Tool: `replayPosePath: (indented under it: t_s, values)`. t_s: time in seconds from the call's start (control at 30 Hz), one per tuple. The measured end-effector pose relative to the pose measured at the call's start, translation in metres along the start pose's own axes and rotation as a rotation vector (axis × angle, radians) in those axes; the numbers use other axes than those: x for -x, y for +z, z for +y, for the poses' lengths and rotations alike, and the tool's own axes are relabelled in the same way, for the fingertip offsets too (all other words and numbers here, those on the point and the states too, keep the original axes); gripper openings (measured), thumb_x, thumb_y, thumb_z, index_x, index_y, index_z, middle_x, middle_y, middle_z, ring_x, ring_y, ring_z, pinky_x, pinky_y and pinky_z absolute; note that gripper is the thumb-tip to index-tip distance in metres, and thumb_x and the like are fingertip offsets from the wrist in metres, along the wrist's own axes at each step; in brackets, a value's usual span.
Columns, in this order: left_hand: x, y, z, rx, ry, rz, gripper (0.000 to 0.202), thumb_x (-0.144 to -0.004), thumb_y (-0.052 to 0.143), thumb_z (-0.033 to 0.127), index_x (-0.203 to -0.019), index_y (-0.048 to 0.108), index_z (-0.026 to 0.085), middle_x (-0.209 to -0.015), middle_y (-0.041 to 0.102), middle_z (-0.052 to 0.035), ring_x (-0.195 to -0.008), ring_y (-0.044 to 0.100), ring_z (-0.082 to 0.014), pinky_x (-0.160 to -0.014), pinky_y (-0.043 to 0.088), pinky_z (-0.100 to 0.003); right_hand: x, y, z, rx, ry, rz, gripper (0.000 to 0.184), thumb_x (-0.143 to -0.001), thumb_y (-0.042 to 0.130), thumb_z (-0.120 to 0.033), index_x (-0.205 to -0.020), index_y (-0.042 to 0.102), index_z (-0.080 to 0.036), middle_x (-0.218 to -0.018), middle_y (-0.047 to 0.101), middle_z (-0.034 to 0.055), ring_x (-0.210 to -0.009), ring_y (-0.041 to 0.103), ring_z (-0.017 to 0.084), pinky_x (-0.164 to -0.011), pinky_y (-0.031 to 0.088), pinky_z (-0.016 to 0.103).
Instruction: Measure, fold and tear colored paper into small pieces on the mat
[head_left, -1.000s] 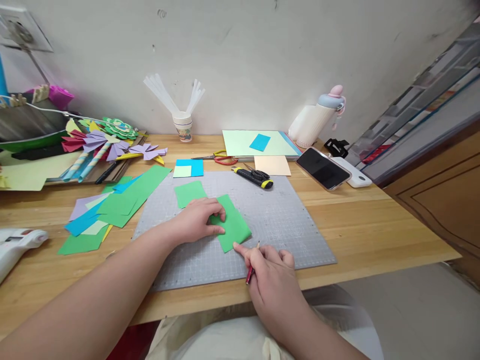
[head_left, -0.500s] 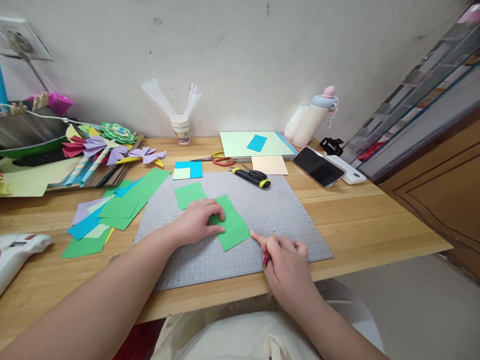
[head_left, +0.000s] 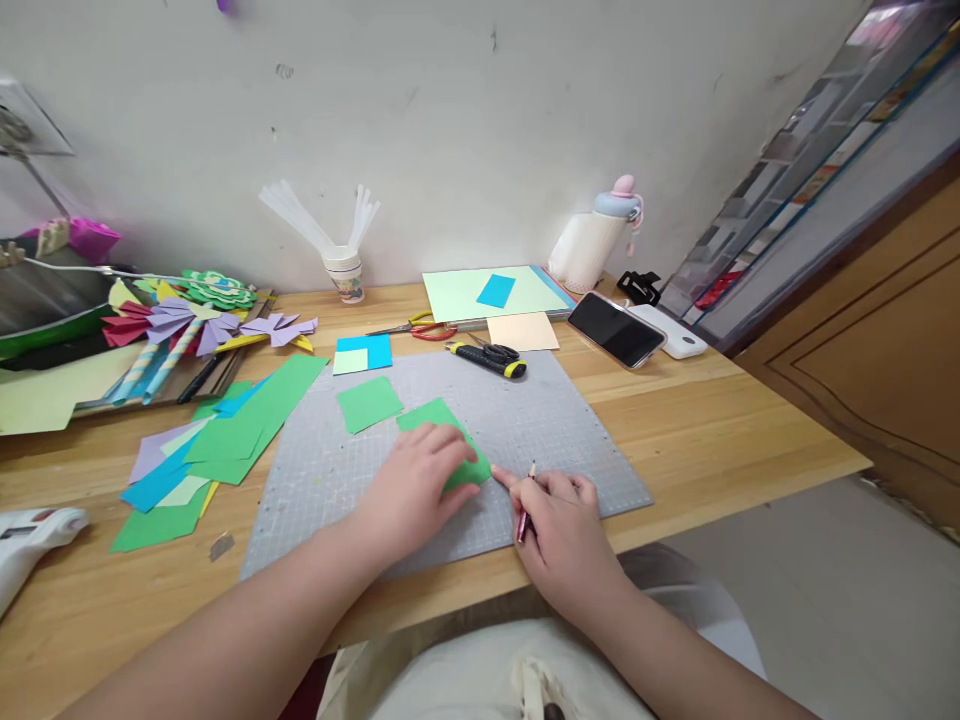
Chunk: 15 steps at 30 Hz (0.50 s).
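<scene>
A green sheet of paper (head_left: 429, 411) lies on the grey cutting mat (head_left: 315, 515), partly covered by my left hand (head_left: 416, 485). The fingers of that hand are bent over the paper, with its thumb near the lower edge. My right hand (head_left: 564, 525) wraps round a dark red pencil (head_left: 524, 526) whose tip points up and away. Its index fingertip touches the paper's right corner. Left of this sheet sits a smaller green square of paper (head_left: 370, 404). How much of the sheet is folded under my left hand, I cannot tell.
Behind the mat's middle lie a utility knife (head_left: 487, 360), black scissors (head_left: 498, 350) and red-and-yellow pliers (head_left: 427, 326). Coloured paper scraps (head_left: 225, 440) spread at left, near a glue gun (head_left: 37, 540). A phone (head_left: 616, 330) and bottle (head_left: 602, 245) stand right, a paper cup (head_left: 345, 276) behind.
My left hand has moved right and down across the green sheet, covering more of it. My right index finger stays at its corner. The pencil is tipped more upright. The whole view has shifted slightly.
</scene>
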<state>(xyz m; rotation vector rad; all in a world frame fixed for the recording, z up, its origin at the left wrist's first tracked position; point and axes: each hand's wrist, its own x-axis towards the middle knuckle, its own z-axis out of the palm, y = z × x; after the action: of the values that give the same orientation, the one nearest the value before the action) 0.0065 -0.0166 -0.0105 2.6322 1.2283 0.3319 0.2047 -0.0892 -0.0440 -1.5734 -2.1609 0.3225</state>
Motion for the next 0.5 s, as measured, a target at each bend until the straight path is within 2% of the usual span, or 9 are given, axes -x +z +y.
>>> replayPosePath:
  t_s: [0.07, 0.13, 0.33, 0.5]
  values:
    - [0.001, 0.000, 0.004, -0.013, 0.149, -0.093, 0.016, -0.094, 0.045, 0.025, -0.102, 0.059, 0.025, -0.103, 0.061, -0.0019, -0.098, 0.053, -0.0203, -0.083, 0.041, -0.035, -0.001, -0.001, 0.001, -0.010, -0.003, -0.010, 0.047, -0.078, 0.045, -0.003, -0.120, 0.055, -0.021, -0.090, 0.067, 0.0042, -0.089, 0.052, 0.022, -0.083, 0.026, 0.040]
    - [0.002, 0.002, 0.005, -0.038, 0.208, -0.138, 0.024, -0.096, 0.039, 0.019, -0.106, 0.059, 0.024, -0.098, 0.061, -0.0020, -0.094, 0.054, -0.0195, -0.081, 0.040, -0.035, -0.003, -0.003, 0.002, -0.011, -0.013, -0.017, 0.045, -0.080, 0.045, -0.004, -0.120, 0.055, -0.020, -0.091, 0.066, 0.0040, -0.090, 0.052, 0.022, -0.083, 0.026, 0.039]
    - [0.005, 0.006, 0.007, -0.155, 0.243, -0.142, 0.030, -0.095, 0.039, 0.018, -0.122, 0.052, 0.022, -0.101, 0.059, -0.0039, -0.096, 0.052, -0.0214, -0.081, 0.037, -0.037, -0.007, -0.008, 0.003, 0.067, -0.049, -0.038, 0.047, -0.078, 0.048, -0.004, -0.121, 0.054, -0.022, -0.090, 0.067, 0.0025, -0.090, 0.053, 0.022, -0.087, 0.024, 0.041]
    - [0.012, 0.003, 0.012, -0.262, 0.195, -0.118, 0.031, -0.093, 0.043, 0.018, -0.121, 0.053, 0.025, -0.097, 0.057, -0.0040, -0.094, 0.048, -0.0237, -0.080, 0.034, -0.039, -0.006, -0.004, 0.001, 0.083, -0.022, -0.017, 0.050, -0.075, 0.050, -0.003, -0.121, 0.055, -0.022, -0.098, 0.069, 0.0054, -0.090, 0.054, 0.023, -0.087, 0.023, 0.043]
